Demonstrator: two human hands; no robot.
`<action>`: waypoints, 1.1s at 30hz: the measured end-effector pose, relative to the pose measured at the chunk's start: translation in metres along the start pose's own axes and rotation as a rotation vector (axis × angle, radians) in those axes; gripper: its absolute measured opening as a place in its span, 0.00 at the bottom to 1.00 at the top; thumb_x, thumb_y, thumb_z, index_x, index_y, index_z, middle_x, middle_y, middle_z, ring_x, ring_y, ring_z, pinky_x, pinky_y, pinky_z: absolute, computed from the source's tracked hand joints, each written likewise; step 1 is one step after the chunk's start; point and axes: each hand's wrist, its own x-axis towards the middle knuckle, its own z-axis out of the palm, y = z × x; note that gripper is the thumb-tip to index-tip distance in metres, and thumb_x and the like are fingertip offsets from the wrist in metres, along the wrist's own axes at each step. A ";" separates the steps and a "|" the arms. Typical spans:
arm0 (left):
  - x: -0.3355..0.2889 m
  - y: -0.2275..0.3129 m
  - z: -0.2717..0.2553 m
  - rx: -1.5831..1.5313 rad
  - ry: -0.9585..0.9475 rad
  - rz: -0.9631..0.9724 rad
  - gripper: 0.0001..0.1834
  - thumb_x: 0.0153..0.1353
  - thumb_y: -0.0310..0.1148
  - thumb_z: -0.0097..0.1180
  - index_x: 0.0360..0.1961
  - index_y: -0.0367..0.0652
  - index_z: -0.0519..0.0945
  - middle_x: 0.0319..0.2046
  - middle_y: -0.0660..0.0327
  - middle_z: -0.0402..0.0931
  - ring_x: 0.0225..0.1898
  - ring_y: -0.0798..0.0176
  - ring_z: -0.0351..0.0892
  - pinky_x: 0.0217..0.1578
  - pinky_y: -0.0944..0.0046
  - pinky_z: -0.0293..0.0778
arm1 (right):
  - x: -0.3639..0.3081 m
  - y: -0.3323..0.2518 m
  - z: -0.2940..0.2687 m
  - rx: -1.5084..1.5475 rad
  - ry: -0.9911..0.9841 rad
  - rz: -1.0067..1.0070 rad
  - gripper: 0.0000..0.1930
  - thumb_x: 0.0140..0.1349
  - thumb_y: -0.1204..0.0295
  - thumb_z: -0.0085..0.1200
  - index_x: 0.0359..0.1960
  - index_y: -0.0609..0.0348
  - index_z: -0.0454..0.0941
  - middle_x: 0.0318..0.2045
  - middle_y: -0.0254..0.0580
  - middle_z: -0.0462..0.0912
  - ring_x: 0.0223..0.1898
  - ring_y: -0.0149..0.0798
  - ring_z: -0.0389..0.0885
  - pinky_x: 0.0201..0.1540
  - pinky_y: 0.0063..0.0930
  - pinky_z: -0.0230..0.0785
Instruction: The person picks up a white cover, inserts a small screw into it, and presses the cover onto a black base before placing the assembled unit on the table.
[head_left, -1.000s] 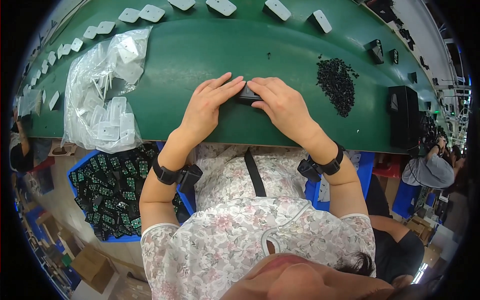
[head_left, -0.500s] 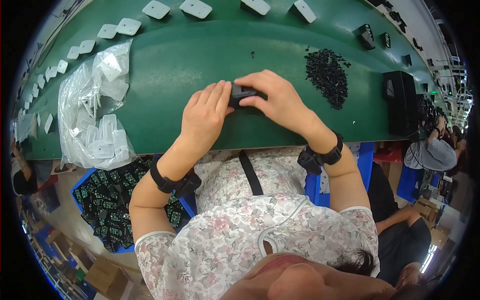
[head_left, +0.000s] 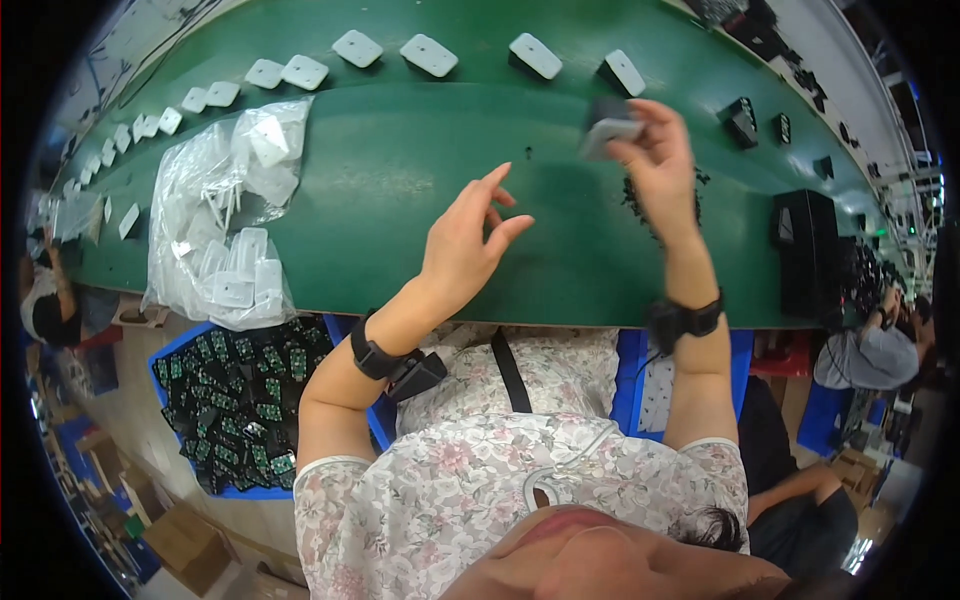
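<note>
Head view: the right hand (head_left: 662,155) has its grip narrowed on a case (head_left: 603,130), dark above and pale below, pinched between thumb and fingers near the end case (head_left: 626,72) of the row (head_left: 430,56) on the tabletop (head_left: 390,190). The held case is blurred; it looks raised and tilted, but contact with the tabletop I cannot tell. Pinched mainly along its right side, it could swivel or slip out, above all if its faces are smooth. Any swing too near the end case could knock that one askew. The right forearm (head_left: 693,265) reaches over the pile (head_left: 632,200) of black bits, so a lowered wrist could scatter them; the lone bit (head_left: 529,152) could get trapped under a case. The left hand (head_left: 462,242) hangs with its grip wide, holding nothing, well apart from the held case, so it seems badly placed to catch a drop
</note>
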 end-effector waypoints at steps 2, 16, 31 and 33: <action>-0.009 -0.007 -0.014 0.052 0.067 -0.035 0.25 0.55 0.31 0.60 0.55 0.42 0.70 0.34 0.60 0.74 0.25 0.66 0.73 0.28 0.65 0.71 | 0.033 0.027 -0.050 -0.265 0.115 -0.062 0.19 0.58 0.78 0.55 0.51 0.63 0.70 0.43 0.38 0.77 0.44 0.30 0.75 0.49 0.22 0.67; -0.082 -0.026 -0.093 0.181 0.335 -0.209 0.12 0.62 0.22 0.48 0.47 0.38 0.76 0.36 0.62 0.73 0.31 0.71 0.72 0.31 0.74 0.69 | 0.123 0.116 -0.201 -0.496 -0.093 0.463 0.19 0.62 0.64 0.55 0.52 0.61 0.75 0.43 0.35 0.79 0.44 0.29 0.73 0.49 0.22 0.63; -0.094 -0.064 -0.186 0.735 0.639 -0.190 0.10 0.55 0.24 0.55 0.40 0.40 0.77 0.37 0.54 0.74 0.35 0.48 0.73 0.37 0.57 0.70 | 0.010 0.027 0.069 -0.791 -0.371 -0.286 0.12 0.53 0.72 0.60 0.37 0.60 0.72 0.28 0.41 0.70 0.27 0.39 0.70 0.32 0.29 0.66; -0.096 -0.079 -0.210 0.971 0.624 -0.222 0.13 0.53 0.27 0.57 0.41 0.40 0.77 0.37 0.54 0.74 0.40 0.49 0.72 0.41 0.55 0.69 | 0.009 0.034 0.076 -0.811 -0.344 -0.355 0.11 0.53 0.74 0.60 0.35 0.61 0.71 0.28 0.42 0.70 0.27 0.40 0.71 0.32 0.29 0.66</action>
